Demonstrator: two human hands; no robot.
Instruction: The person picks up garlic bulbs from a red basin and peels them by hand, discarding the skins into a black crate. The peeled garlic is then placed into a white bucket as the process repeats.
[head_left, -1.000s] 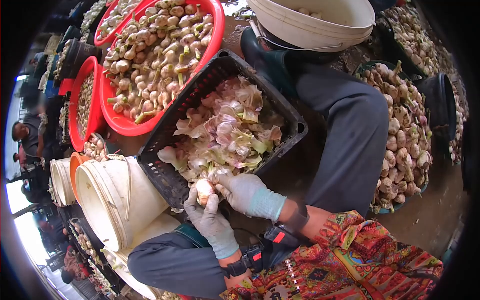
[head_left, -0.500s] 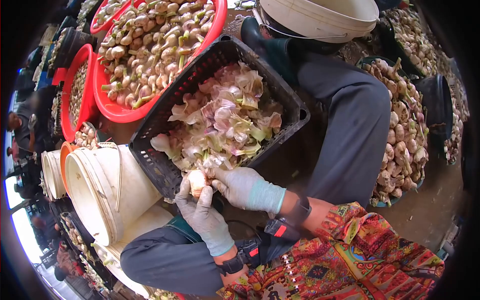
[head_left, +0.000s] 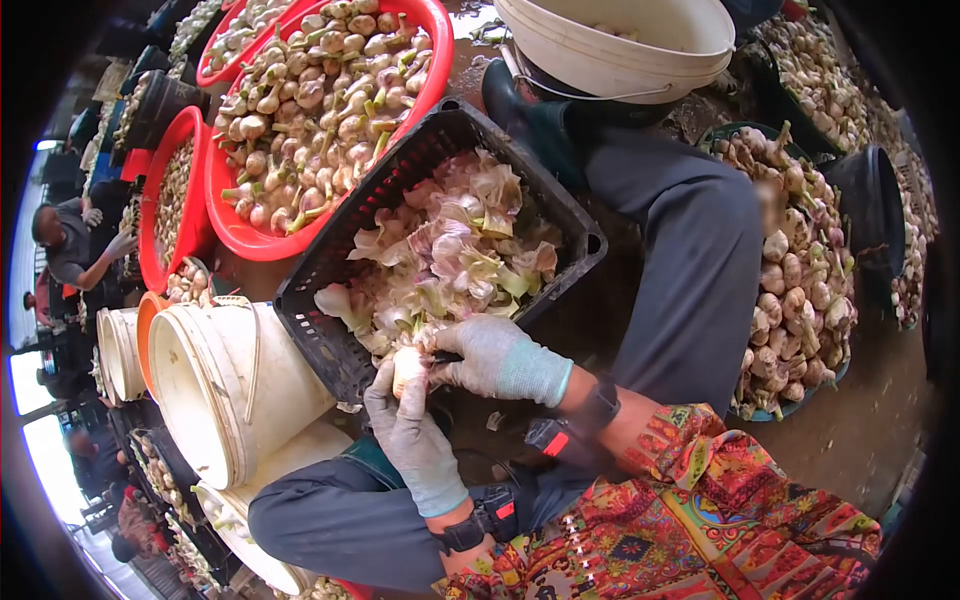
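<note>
A pale garlic bulb (head_left: 408,371) is gripped between the thumb and fingers of my left hand (head_left: 410,432), just over the near edge of a black plastic crate (head_left: 330,352). My right hand (head_left: 495,362) is closed against the bulb's right side. Something small and dark shows between its thumb and fingers, too little of it to name. Both hands wear grey gloves with pale green cuffs. Loose garlic skins (head_left: 450,250) heap up inside the crate, right behind the bulb.
Red tubs (head_left: 222,205) of garlic bulbs stand beyond the crate. White buckets (head_left: 225,390) lean at the left, and another bucket (head_left: 610,60) stands at the top. A heaped basket of garlic (head_left: 795,290) sits beyond my right knee. Another person (head_left: 75,240) is at far left.
The view has shifted slightly, so the crate and tubs sit lower and further right. Both hands stay at the bulb, which is turned a little. The far person's arm now reaches out.
</note>
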